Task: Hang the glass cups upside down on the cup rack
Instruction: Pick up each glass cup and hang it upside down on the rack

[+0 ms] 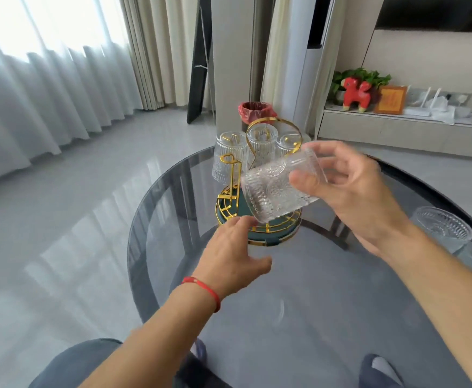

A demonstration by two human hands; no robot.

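Clear pressed glass on the tilted cup point(278, 189), ribbed and embossed, catching light; the hung cups point(261, 144) show the same fluted glass; the cup rack point(230, 189) is glossy gold metal wire over a matt teal base; the worktop point(299, 303) is smoky tinted glass, smooth and reflective; the floor point(75, 219) gleams, polished tile; a red cord bracelet point(204, 289) looks matt and woven.

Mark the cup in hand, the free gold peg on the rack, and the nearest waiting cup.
held cup point(274, 191), head view, its patterned side wall.
free gold peg point(231, 175), head view, its upright shaft.
waiting cup point(443, 228), head view, its rim.
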